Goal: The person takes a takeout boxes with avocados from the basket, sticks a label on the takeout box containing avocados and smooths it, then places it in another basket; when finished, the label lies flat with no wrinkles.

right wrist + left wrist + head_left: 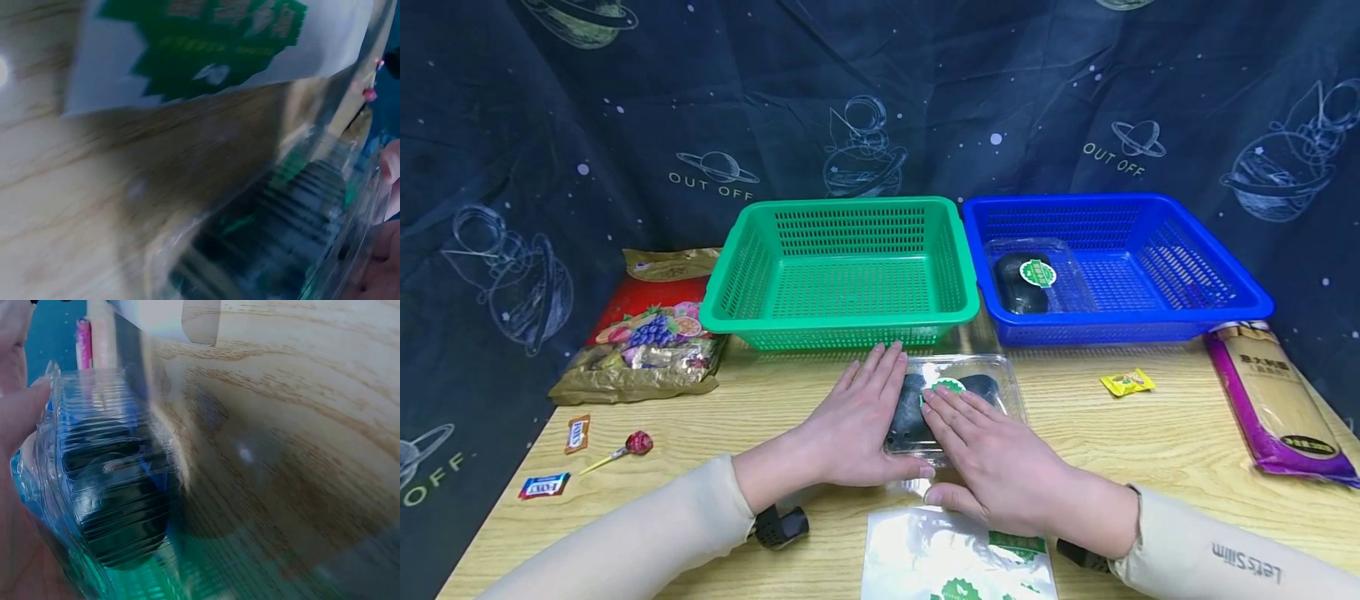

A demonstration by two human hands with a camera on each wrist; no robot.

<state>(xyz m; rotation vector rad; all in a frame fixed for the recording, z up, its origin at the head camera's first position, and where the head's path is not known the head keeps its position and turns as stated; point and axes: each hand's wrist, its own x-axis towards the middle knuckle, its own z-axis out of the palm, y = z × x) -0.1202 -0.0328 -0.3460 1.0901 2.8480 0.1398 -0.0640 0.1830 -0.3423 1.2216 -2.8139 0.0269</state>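
Observation:
A clear plastic clamshell box [1011, 387] holding dark, oval, avocado-like pieces lies on the table in front of the green basket. A round green-and-white sticker [951, 385] is on its lid, partly covered by fingers. My left hand [861, 425] rests along the box's left side, fingers straight and thumb near the front edge. With straight fingers, my right hand [992, 458] presses on the lid at the sticker. Both wrist views show the box's ribbed wall [119, 481] close up, blurred. Just before the hands lies a white sticker sheet [917, 554] with green labels.
Behind stand a green basket [842, 323] and a blue basket [1112, 327]; the blue one holds a similar stickered box [1037, 275]. Around lie a candy bag [647, 333], a lollipop [638, 442], wrapped candies [577, 434], a yellow candy [1127, 382] and a noodle pack [1277, 400].

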